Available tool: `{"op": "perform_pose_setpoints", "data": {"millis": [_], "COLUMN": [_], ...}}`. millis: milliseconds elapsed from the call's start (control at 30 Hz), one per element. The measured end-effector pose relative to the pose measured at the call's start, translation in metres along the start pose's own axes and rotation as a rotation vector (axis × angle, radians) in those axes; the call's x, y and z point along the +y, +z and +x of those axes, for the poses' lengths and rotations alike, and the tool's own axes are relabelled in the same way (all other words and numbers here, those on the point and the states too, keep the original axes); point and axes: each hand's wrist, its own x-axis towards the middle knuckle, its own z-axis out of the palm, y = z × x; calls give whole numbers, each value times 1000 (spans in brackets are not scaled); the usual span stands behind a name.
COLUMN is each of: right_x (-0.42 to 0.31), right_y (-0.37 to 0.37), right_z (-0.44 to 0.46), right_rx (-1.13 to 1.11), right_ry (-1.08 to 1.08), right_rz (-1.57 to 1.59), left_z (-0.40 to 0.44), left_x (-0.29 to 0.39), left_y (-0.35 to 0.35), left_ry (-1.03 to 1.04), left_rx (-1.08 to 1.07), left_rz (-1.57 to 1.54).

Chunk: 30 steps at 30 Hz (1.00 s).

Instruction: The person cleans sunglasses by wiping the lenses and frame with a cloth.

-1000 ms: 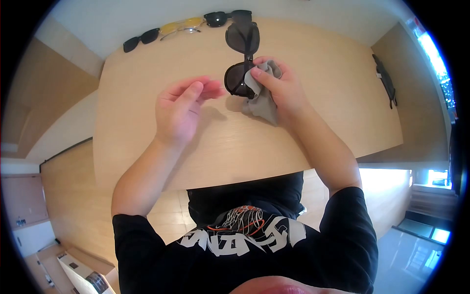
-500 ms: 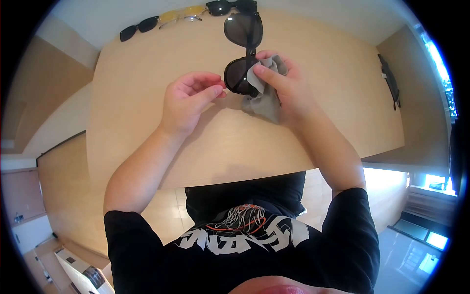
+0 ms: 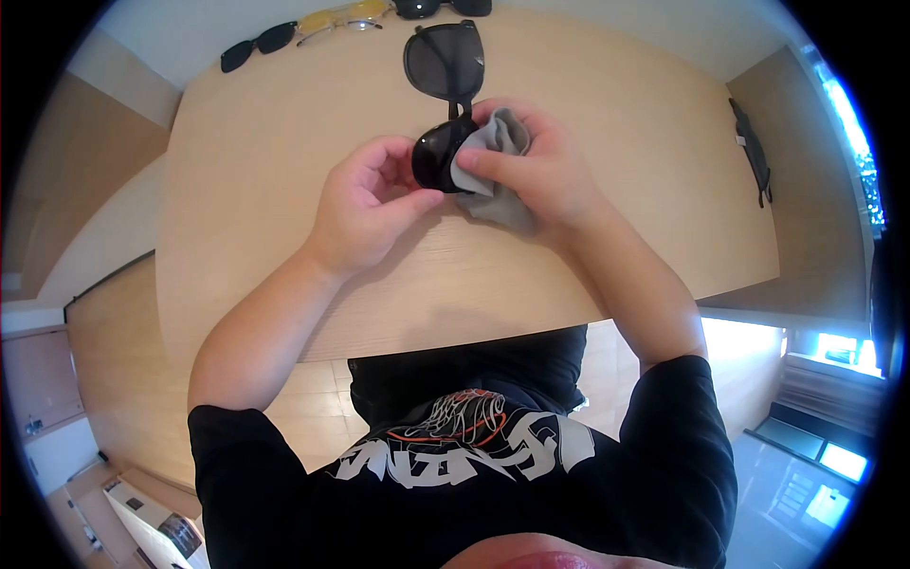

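Nearest is the person's black shirt (image 3: 455,503), with the near edge of the table (image 3: 654,123) just beyond it. The left forearm (image 3: 270,303) slants rightward from the near left, the right forearm (image 3: 630,261) leftward from the near right, so the hands meet above the table a little left of centre. The left hand (image 3: 355,213) is loose and cupped, thumb low on the near side and fingers curled on the far side, facing right; its fingertips reach the left edge of the near lens (image 3: 433,159), though whether they press on it I cannot tell. The right hand (image 3: 540,171) grasps a grey cloth (image 3: 502,207), pinching it against that lens from the right, thumb on top and fingers behind. The sunglasses (image 3: 445,83) are thus between the two hands, their long axis running near to far, nearly square to the line from one hand to the other. Both hands are at the near end, the right overlapping it and the left only at its rim; the far lens (image 3: 442,55) juts beyond them, uncovered. Off to the right, well apart, lies a slim dark item (image 3: 749,150) (too blurred to name). Farthest, along the left part of the far edge, sit a black pair (image 3: 258,47), some yellow glasses (image 3: 368,10) and a second black pair (image 3: 417,8), cut by the border.
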Motion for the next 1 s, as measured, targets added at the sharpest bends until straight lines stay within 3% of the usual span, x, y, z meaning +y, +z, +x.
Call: {"op": "perform_pose_setpoints", "data": {"millis": [167,367,467,700,1000], "right_x": [1,12,4,10,-10], "right_y": [-1,-12,-1,-7,7], "right_z": [1,6,-2,3,-11], "right_rx": [-11,47,48,48,49], "right_ry": [-120,-21,-260,-165,-33], "right_rz": [-319,-196,-458,-263,124], "left_z": [3,3,5,8,3], "left_x": [4,1,-3,-5,-3], "left_y": [-3,-4,-10,-12,-6], "left_ry": [-95,-101,-106,-93,72], "left_rx": [1,-14,8,-4,22], "left_rz": [-52,-100,-163,-261,47]}}
